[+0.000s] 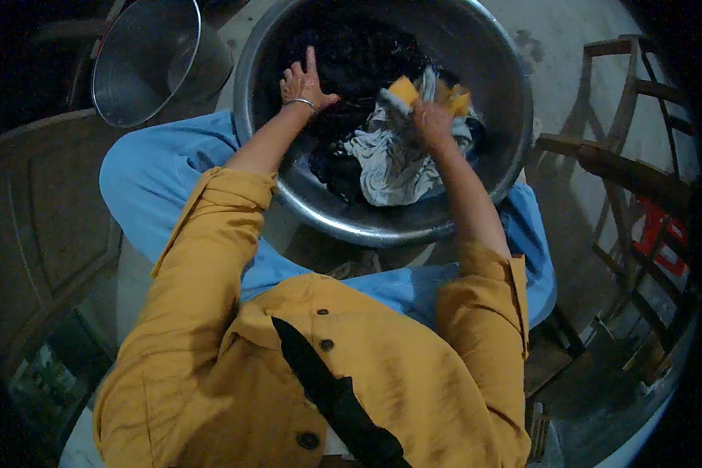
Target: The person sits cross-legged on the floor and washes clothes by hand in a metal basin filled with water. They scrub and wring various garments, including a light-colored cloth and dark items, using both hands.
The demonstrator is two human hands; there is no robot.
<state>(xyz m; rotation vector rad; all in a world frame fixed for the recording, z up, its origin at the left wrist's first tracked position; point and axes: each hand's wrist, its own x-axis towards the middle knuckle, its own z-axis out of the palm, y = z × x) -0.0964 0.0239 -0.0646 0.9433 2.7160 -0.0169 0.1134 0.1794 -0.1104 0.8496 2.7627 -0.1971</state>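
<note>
A large round metal basin [515, 86] stands between my knees with wet laundry in it. My left hand [306, 87], with a bangle at the wrist, has its fingers spread over the dark cloth [359, 51] in the basin's left and far part. On the right side my right hand [433, 123] is closed on a crumpled white cloth [398, 168]. Yellow pieces [402, 90] show on both sides of that hand; whether they belong to the white cloth I cannot tell. The fingertips of the right hand are partly hidden and slightly blurred.
A metal bucket [144, 62] leans at the far left, its mouth tilted toward me. To the right stands a wooden chair frame [624, 168] with something red [659, 234] behind it. A brown wooden panel [62, 203] lies along my left side.
</note>
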